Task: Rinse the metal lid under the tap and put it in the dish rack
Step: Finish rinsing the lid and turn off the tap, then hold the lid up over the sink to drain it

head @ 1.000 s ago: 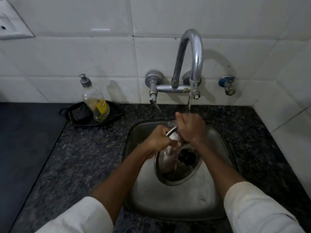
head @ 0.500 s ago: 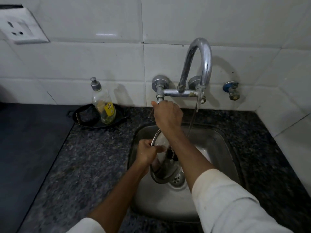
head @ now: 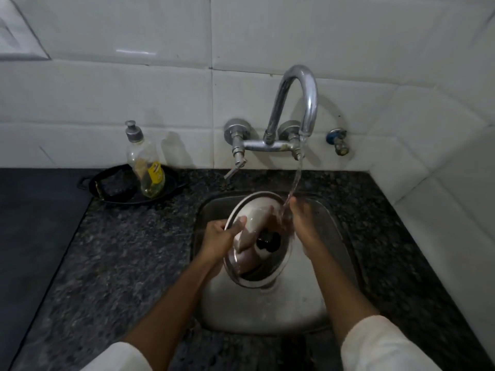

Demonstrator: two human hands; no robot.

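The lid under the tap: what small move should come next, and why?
Probably turn the metal lid so the stream sweeps its whole face. The water lands at its upper right rim by the right hand, while the left hand grips the left rim over the sink.

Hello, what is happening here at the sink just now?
A person is rinsing a metal lid over the sink. The left hand holds the lid by its rim, tilted, while the right hand is at its far edge, where water from the tap lands. No dish rack is in view.
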